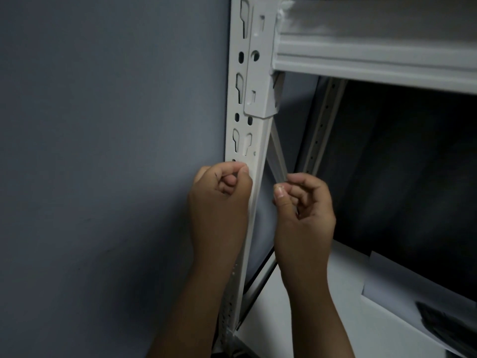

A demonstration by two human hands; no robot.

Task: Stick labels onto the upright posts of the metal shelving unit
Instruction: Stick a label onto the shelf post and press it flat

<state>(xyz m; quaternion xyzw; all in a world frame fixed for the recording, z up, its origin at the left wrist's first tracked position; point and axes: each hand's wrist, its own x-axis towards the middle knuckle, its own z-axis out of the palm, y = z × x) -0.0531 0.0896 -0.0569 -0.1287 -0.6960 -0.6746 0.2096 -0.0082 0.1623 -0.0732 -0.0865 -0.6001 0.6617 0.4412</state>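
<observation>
The white front post (245,140) of the metal shelving unit stands against a grey-blue wall (103,151), its face punched with keyhole slots and round holes. The left hand (219,200) is raised against the post's left edge, fingers curled into the palm and the thumb tip pressed to the forefinger right at the post's face; whether a label is pinched there or being pressed onto the metal cannot be told, since nothing distinct from the white paint shows under the fingertips. The right hand (304,210) hangs just to the right of the post, apart from it, fingers curled with thumb and forefinger pinched together at a thin pale diagonal brace (277,153) that runs behind the post; what it grips, if anything, is not clear. Both forearms rise from the bottom of the view. A beam bracket (260,60) clips the upper shelf beam (374,60) to the post. Below, a white lower shelf (309,319) carries pale sheets (402,285).
</observation>
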